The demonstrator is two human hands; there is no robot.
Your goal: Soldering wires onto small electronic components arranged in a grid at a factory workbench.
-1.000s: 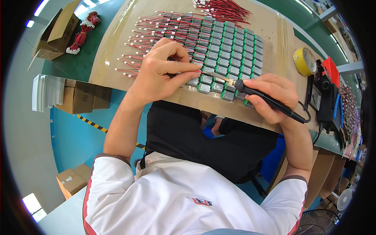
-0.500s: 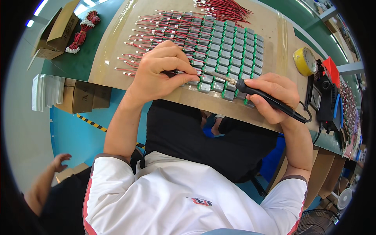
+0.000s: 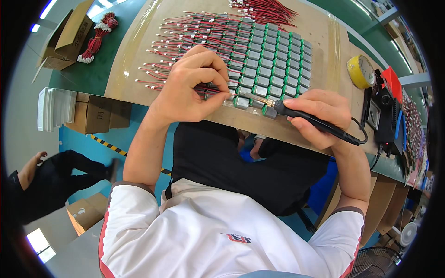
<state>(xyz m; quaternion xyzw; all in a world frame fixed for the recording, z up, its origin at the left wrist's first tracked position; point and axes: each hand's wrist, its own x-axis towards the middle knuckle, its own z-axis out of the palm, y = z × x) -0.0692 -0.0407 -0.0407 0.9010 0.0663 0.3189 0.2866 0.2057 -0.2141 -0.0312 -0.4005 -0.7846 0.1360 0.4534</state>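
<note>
My left hand (image 3: 192,85) pinches a thin red wire lead (image 3: 204,88) at the near edge of a brown board (image 3: 320,41). Rows of small grey battery cells (image 3: 271,60) with green ends and red wires cover that board. My right hand (image 3: 320,113) grips a black soldering iron (image 3: 301,116) like a pen. The iron's metal tip (image 3: 241,96) points left and meets the wire end right at my left fingertips, over the nearest row of cells.
A yellow tape roll (image 3: 361,72) and a black soldering station (image 3: 384,116) sit at the right. A loose bundle of red wires (image 3: 264,9) lies at the board's far edge. Cardboard boxes (image 3: 97,111) stand at the left, and another person (image 3: 51,178) crouches low left.
My left hand has slid a little to the right along the near row, and the iron tip stays by its fingertips. The person at the lower left has come further into view.
</note>
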